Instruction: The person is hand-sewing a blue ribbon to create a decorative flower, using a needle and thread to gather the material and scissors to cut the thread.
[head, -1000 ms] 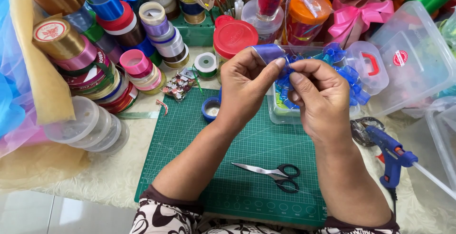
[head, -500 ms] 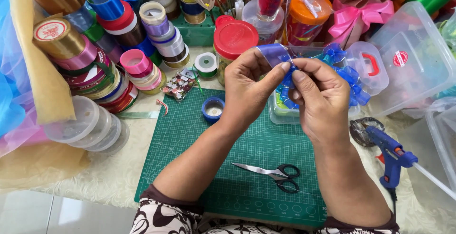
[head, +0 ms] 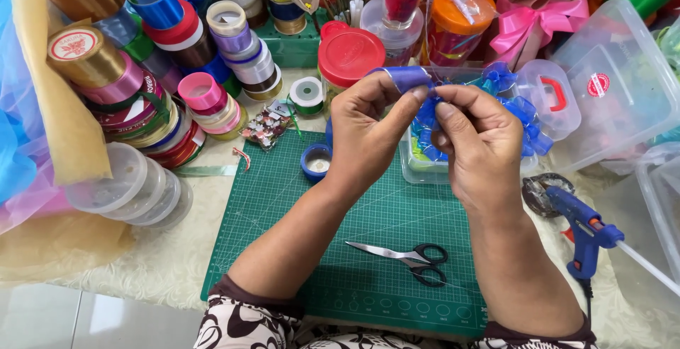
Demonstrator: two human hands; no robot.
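Observation:
Both my hands are raised over the green cutting mat (head: 297,200), working one piece of blue ribbon (head: 404,77). My left hand (head: 368,133) pinches the ribbon's looped end between thumb and fingers. My right hand (head: 482,143) pinches the same ribbon from the right, fingertips meeting those of the left. Behind my hands a clear box (head: 418,168) holds several finished blue ribbon bows (head: 520,119). A small blue tape roll (head: 315,162) lies on the mat just left of my left wrist. Black-handled scissors (head: 414,258) lie closed on the mat between my forearms.
A blue glue gun (head: 584,232) lies at the right of the mat. Stacks of ribbon spools (head: 142,87) crowd the left and back. A red-lidded jar (head: 350,55), an orange-lidded jar (head: 460,16), a pink bow (head: 538,19) and clear plastic bins (head: 616,87) stand behind.
My hands have shifted slightly while folding the ribbon; the loop at my left fingertips has turned a little. Nothing else on the table has moved.

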